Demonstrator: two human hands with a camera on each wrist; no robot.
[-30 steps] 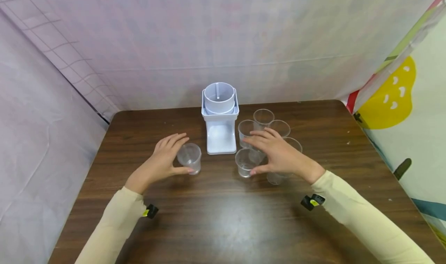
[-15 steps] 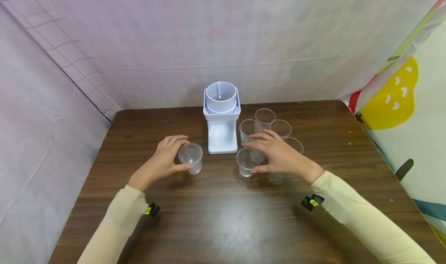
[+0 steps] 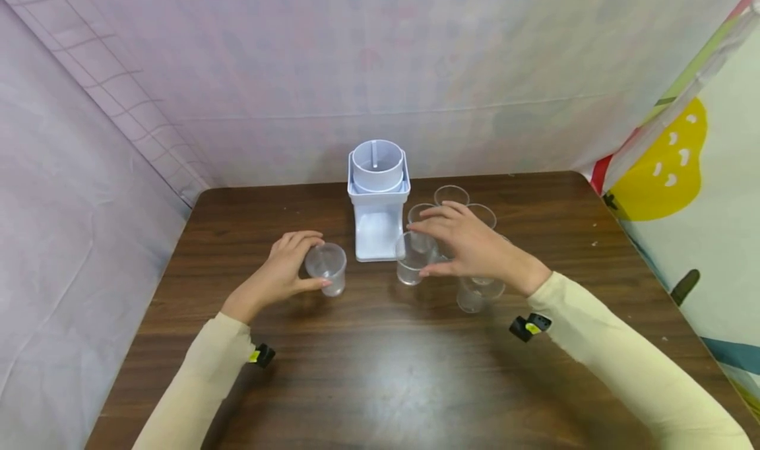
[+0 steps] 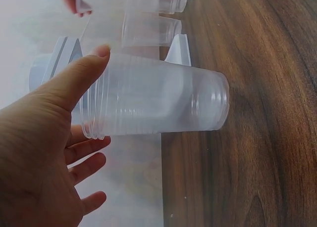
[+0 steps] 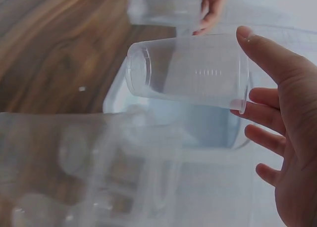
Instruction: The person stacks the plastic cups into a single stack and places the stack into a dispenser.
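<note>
My left hand (image 3: 274, 273) grips a small stack of nested clear plastic cups (image 4: 148, 98) by the rims, thumb on the near side and fingers behind. Several rims sit close together at the top of that stack in the left wrist view. With thumb and forefinger my right hand (image 3: 475, 249) pinches a single clear plastic cup (image 5: 193, 71) near its rim, and the cup is upright in the head view. It stands in front of the white plastic stand (image 3: 380, 235), overlapping its right front corner there. The other right fingers are spread below the rim in the right wrist view.
Several more clear cups (image 3: 472, 298) stand at the right, partly hidden behind my right hand and forearm. A round white container (image 3: 377, 181) sits on top of the stand near the back edge of the brown wooden table (image 3: 380, 371). A pale curtain (image 3: 386, 74) hangs behind.
My right hand has lifted the cup from the group and carried it slightly left and back, towards the stand. The left hand has closed its thumb against the stack, which stays in place.
</note>
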